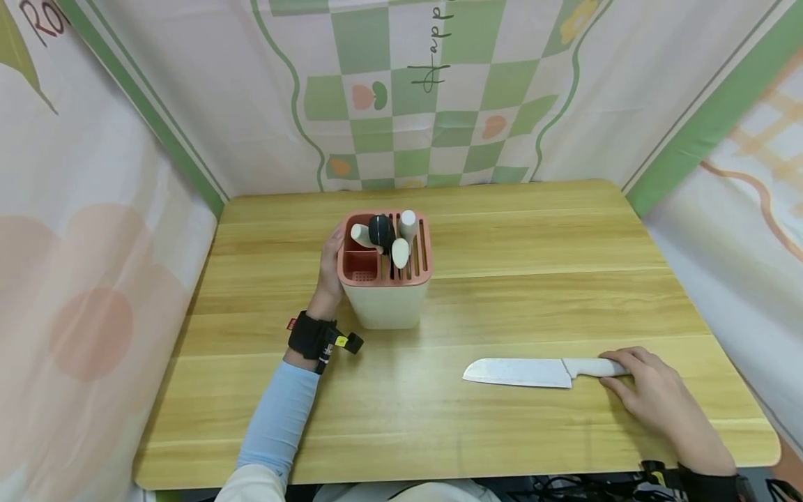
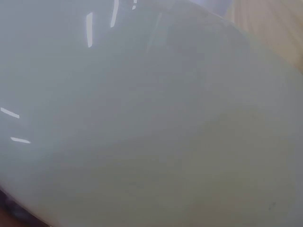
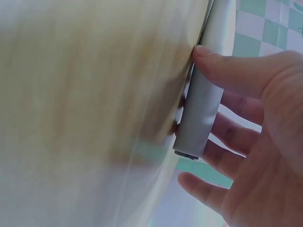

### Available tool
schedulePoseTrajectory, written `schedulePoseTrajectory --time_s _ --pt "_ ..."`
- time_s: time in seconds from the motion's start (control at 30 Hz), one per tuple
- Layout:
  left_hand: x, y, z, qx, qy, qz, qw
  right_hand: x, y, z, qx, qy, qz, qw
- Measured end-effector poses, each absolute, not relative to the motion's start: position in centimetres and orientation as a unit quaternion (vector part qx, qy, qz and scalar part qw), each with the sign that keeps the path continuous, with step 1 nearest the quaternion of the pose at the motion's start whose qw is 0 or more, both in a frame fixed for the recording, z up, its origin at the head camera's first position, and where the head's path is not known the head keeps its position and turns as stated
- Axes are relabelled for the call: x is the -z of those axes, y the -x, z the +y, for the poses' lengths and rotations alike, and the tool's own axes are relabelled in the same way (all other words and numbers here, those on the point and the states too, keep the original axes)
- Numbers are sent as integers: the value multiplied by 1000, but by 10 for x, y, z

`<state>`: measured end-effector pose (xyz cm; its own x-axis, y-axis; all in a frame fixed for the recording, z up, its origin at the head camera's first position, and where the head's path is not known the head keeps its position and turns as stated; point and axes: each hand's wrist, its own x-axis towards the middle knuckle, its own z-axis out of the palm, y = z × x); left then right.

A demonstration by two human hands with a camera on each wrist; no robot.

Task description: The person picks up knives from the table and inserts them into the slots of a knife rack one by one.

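Observation:
In the head view my left hand (image 1: 330, 259) rests against the left side of a knife block (image 1: 389, 305), cream with a pink slotted top; part of the hand is hidden by it. The cream wall (image 2: 151, 113) fills most of the left wrist view. Handles of several utensils stick up from it, white ones (image 1: 408, 224) and a black one (image 1: 380, 230). At the right, my right hand (image 1: 655, 390) grips a kitchen knife (image 1: 521, 372) by its white handle (image 3: 201, 106), thumb on one side and fingers on the other. The blade lies along the tabletop, pointing left.
The wooden table (image 1: 533, 279) has rounded corners. Printed cloth (image 1: 251, 90) hangs behind it and at both sides. Black cables (image 1: 583, 486) lie below the front edge, near the right wrist.

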<state>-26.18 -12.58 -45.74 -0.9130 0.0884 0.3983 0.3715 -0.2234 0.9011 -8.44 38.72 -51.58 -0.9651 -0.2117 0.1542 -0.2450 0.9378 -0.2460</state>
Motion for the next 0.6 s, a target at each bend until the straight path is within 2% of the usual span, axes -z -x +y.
schedulePoseTrajectory --time_s 0.33,0.6 --pt "458 262 -126 761 188 -615 84 508 83 390 -167 -118 -978 35" --pt "459 263 -126 761 189 -615 84 496 85 390 -250 -129 -956 77"
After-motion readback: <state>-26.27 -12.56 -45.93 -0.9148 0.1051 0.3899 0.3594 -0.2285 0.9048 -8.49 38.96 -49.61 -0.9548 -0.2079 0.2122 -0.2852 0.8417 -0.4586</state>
